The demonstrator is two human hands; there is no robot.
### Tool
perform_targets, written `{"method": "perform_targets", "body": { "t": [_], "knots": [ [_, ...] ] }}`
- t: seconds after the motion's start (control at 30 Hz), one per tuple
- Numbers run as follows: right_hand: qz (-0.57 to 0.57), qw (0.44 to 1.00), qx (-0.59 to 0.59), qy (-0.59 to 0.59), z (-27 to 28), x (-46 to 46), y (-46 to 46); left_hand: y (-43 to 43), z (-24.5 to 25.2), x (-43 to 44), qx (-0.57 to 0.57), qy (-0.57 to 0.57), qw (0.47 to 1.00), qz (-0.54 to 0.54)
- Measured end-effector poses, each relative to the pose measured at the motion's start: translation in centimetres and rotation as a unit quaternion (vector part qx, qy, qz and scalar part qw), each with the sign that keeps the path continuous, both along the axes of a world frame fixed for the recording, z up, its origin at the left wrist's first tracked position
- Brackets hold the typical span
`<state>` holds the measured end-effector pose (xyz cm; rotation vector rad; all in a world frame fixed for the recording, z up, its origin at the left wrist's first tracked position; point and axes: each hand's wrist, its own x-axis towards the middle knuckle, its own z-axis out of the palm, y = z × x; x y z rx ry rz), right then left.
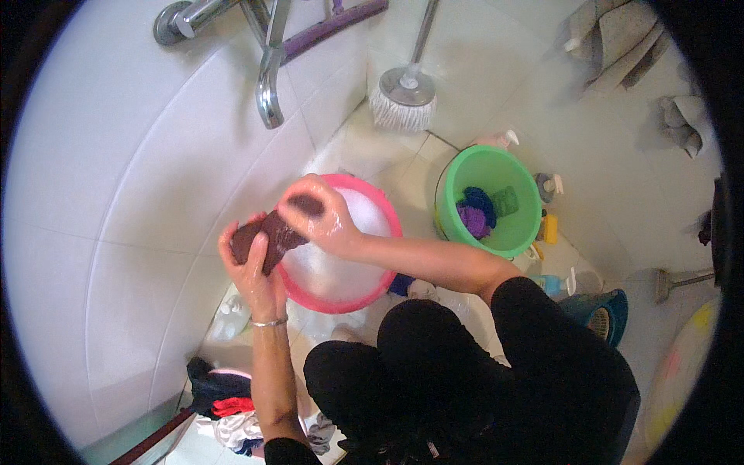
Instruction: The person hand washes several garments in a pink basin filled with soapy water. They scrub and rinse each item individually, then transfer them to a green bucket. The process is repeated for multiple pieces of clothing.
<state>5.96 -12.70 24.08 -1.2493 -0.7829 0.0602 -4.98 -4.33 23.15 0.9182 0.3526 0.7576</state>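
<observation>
A dark brown piece of wet fabric [279,235] is held in both hands above the left edge of a pink basin [390,218]. My left hand [253,264] grips its left part, thumb on the near face, with a silver bangle at the wrist. My right hand [319,218] is closed around its upper right end, wet and slightly blurred. White suds [343,273] fill the basin on the floor. A green bucket [526,197] stands to the right, holding purple cloth [474,221] and dark blue cloth [479,199].
A chrome faucet [269,93] juts out at upper left. A white mop head [404,107] leans at the back. Bottles, including a yellow one [548,228], stand right of the bucket. A clothes pile [235,427] lies at lower left, a teal plastic basket [619,317] at right.
</observation>
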Motion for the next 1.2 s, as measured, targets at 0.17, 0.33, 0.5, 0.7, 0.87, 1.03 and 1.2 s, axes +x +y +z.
{"method": "perform_targets", "body": {
  "t": [0.17, 0.33, 0.5, 0.7, 0.87, 1.03, 1.2],
  "knots": [
    [0.338, 0.814, -0.018, 0.473, 2.6, 3.5, 1.7, 0.3, 6.1, 2.6, 0.650, 0.037, 0.752, 0.105],
    [0.413, 0.878, -0.200, 0.137, 6.8, 7.6, 3.9, 0.9, 11.4, 5.0, 0.818, -0.028, 0.574, -0.019],
    [0.423, 0.844, -0.329, 0.041, 5.9, 6.8, 5.1, 0.3, 9.0, 5.6, 0.896, -0.041, 0.402, -0.183],
    [0.143, 0.882, -0.438, -0.095, 0.0, 8.2, -2.2, -1.8, 0.5, 6.1, 0.858, -0.140, 0.436, -0.233],
    [0.034, 0.828, -0.555, -0.070, 0.8, 14.6, -19.8, -0.8, -9.1, 3.0, 0.723, 0.251, 0.538, -0.353],
    [-0.185, 0.710, -0.654, -0.186, -0.7, 13.5, -27.6, 0.7, -20.8, 1.1, 0.655, 0.441, 0.375, -0.486],
    [-0.122, 0.830, -0.543, -0.036, -5.4, 6.9, -23.5, -1.5, -29.2, 2.8, 0.605, 0.463, 0.293, -0.578]
  ]
}}
